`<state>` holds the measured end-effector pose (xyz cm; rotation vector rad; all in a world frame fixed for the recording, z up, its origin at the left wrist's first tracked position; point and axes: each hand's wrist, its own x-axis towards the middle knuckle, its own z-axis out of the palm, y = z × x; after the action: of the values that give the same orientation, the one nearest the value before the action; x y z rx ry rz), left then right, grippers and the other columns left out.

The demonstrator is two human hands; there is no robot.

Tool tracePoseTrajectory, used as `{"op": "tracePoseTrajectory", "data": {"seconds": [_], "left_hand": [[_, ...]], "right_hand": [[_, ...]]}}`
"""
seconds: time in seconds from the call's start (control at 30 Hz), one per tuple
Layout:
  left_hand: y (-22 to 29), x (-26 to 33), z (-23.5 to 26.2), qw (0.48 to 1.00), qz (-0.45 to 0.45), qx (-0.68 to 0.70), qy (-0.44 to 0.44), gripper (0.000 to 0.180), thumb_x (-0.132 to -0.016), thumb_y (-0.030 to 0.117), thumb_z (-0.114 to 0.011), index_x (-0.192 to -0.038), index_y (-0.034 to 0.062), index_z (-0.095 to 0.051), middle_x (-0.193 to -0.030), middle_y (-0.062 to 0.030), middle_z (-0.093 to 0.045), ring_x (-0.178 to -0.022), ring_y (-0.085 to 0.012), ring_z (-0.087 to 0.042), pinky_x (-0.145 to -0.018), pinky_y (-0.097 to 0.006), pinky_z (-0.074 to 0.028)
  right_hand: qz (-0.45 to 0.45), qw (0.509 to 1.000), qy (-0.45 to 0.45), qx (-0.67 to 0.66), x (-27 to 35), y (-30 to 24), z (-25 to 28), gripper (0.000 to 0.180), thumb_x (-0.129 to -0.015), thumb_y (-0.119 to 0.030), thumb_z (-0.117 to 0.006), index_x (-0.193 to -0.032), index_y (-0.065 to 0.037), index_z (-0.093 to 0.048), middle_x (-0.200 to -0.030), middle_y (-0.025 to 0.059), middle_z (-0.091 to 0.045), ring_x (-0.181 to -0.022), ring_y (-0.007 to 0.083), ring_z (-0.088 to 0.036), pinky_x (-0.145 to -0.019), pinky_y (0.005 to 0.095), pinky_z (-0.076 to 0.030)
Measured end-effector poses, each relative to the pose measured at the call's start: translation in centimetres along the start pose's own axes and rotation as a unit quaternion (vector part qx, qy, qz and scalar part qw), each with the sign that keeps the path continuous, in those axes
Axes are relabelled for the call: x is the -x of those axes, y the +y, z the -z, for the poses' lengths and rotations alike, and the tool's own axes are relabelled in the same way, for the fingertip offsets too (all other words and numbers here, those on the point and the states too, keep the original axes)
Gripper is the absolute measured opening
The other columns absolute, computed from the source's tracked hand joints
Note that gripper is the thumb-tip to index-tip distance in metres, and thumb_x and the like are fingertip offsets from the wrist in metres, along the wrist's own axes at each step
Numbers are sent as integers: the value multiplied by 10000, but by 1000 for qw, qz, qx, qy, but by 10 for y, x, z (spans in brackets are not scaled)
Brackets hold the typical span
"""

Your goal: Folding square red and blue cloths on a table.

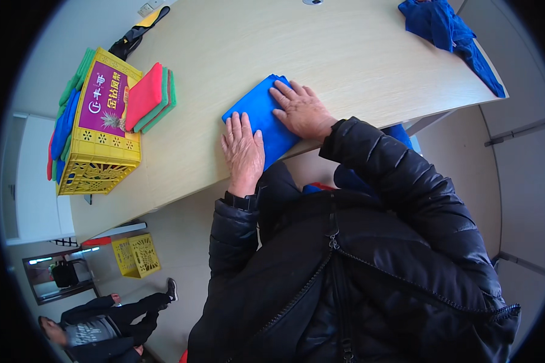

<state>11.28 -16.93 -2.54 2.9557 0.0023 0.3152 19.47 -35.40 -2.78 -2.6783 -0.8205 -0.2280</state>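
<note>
A folded blue cloth (257, 112) lies at the near edge of the light wooden table (206, 54), its lower corner reaching over the edge. My left hand (243, 148) rests flat on its left part with the fingers stretched out. Across its upper right part lies my right hand (304, 112), palm down, fingers spread. Neither hand grips anything. To the left, a small stack of folded cloths (148, 100), red on top of green, stands beside a yellow plastic crate (109, 148) with a purple label. More folded cloths (66, 130) in green, blue and red show at the crate's far side.
A crumpled blue cloth (436, 27) hangs over the table's far right corner. Behind the crate lies a black and yellow item (142, 30). On the floor at lower left stands another yellow crate (136, 255), with a seated person (109, 327) nearby.
</note>
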Motion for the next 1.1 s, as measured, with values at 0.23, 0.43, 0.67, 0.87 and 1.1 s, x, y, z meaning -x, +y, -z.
{"op": "tracePoseTrajectory", "data": {"seconds": [0.23, 0.43, 0.67, 0.87, 1.1], "left_hand": [[-11, 4, -4, 1000, 11, -9, 12, 596, -1057, 375, -403, -1553, 52, -328, -1636, -156, -276, -1524, -333, -219, -1220, -541, -180], [8, 15, 2, 999, 16, 15, 49, 593, -1035, 356, -480, -1519, 29, -381, -1621, -168, -310, -1510, -331, -261, -1219, -542, -189], [5, 24, -3, 997, 12, 21, 67, 585, -1021, 329, -517, -1507, 24, -401, -1612, -169, -325, -1504, -326, -277, -1217, -543, -195], [6, 26, -1, 996, -5, 47, 79, 582, -1015, 320, -525, -1501, 22, -406, -1607, -173, -327, -1500, -327, -281, -1214, -548, -202], [1, 28, 0, 997, -10, 25, 78, 550, -1000, 296, -543, -1470, 23, -449, -1579, -164, -382, -1477, -320, -329, -1194, -537, -244]], "right_hand": [[-12, 997, -70, 34, 3, 10, 16, 608, -1039, -404, -442, -1544, -75, -357, -1597, 162, -355, -1468, 378, -336, -1192, 528, -262], [38, 998, 21, 34, 8, -12, 25, 589, -1034, -362, -464, -1537, -71, -366, -1587, 163, -369, -1482, 367, -314, -1191, 540, -256], [133, 990, -10, 36, 16, -35, 3, 574, -1035, -346, -469, -1542, -96, -370, -1604, 145, -350, -1504, 355, -274, -1202, 542, -233], [76, 995, -53, 26, 15, -12, 14, 573, -1037, -355, -465, -1553, -130, -363, -1626, 137, -313, -1505, 356, -270, -1207, 543, -223], [-33, 995, -85, 52, 21, 13, 25, 595, -1029, -366, -476, -1551, -110, -351, -1598, 149, -350, -1486, 384, -297, -1189, 573, -241]]}}
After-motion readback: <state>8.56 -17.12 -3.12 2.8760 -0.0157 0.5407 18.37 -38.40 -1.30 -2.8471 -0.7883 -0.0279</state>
